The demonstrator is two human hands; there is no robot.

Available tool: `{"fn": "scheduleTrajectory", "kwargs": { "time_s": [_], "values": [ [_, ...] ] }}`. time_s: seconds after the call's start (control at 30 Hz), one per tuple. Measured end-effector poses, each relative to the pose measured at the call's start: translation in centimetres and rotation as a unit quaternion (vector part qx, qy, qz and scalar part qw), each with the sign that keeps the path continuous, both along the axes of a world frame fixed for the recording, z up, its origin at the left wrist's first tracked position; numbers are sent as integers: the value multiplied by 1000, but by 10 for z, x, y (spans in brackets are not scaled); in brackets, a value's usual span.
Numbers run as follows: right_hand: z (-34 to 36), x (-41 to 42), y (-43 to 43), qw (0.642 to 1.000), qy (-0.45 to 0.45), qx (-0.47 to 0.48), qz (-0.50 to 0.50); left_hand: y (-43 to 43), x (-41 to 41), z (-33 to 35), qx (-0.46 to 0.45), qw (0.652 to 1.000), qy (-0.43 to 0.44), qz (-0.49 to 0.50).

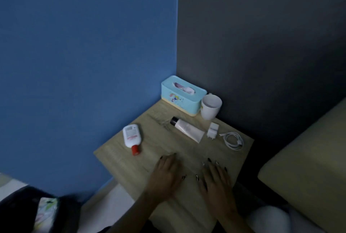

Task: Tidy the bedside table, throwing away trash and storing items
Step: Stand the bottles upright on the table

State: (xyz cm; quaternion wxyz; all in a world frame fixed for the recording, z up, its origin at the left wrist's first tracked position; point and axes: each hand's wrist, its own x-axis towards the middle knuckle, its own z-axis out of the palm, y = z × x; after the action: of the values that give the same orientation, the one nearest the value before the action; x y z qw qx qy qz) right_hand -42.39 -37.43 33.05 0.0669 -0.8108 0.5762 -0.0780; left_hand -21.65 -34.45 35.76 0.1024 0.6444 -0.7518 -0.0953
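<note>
A light wooden bedside table (121, 161) stands in the corner. On it lie a white bottle with a red cap (131, 137) at the left, a white tube with a black cap (187, 128) in the middle, a white charger plug (213, 130) and a coiled white cable (234, 140) at the right. At the back stand a light blue tissue box (182, 95) and a white mug (210, 106). My left hand (165, 173) and my right hand (216, 178) rest flat on the table's front part, fingers apart, holding nothing.
A blue wall (84, 54) runs along the table's left side and a dark grey wall (262, 36) behind it. A beige mattress edge (309, 157) lies to the right. At the lower left sits a dark bin with a patterned item (45, 212).
</note>
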Motion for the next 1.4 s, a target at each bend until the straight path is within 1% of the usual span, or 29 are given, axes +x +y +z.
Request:
{"fn": "scheduleTrajectory", "kwargs": {
  "time_s": [0.1,0.17,0.3,0.37,0.47,0.53,0.57,0.63,0.7,0.77,0.9,1.07,1.13,1.2,1.23,1.3,1.4],
  "values": [
    [4,8,9,999,-13,6,-29,20,7,-2,44,999,-19,7],
    [8,12,10,1000,-1,2,-28,27,10,-2,81,997,-21,3],
    [10,11,12,999,33,39,-15,35,14,-3,67,997,-34,17],
    [14,10,10,998,53,43,-1,37,17,3,64,997,-33,15],
    [26,21,-13,996,63,55,24,30,40,11,-3,999,5,33],
    [38,36,-37,996,49,61,42,15,70,19,-45,997,25,59],
    [48,44,-50,996,43,63,49,5,88,22,-47,996,24,76],
    [55,62,-79,996,38,18,81,-18,126,27,-37,994,21,104],
    [61,79,-107,995,33,23,87,-36,156,32,-38,990,20,133],
    [61,94,-129,995,33,31,85,-52,176,34,-7,990,19,142],
    [49,112,-154,993,19,63,96,-74,192,35,37,994,11,99],
    [31,122,-159,995,-12,57,79,-78,206,12,30,999,-18,8],
    [28,122,-158,997,-1,40,73,-78,211,5,46,998,-36,-29],
    [30,122,-160,997,21,31,72,-76,213,2,72,994,-62,-45],
    [33,123,-162,996,25,35,77,-75,212,2,68,994,-66,-52],
    [42,127,-167,994,9,65,82,-73,208,4,50,994,-70,-61],
    [72,129,-171,983,-58,159,67,-70,203,5,52,998,-30,-18]
  ]
}}
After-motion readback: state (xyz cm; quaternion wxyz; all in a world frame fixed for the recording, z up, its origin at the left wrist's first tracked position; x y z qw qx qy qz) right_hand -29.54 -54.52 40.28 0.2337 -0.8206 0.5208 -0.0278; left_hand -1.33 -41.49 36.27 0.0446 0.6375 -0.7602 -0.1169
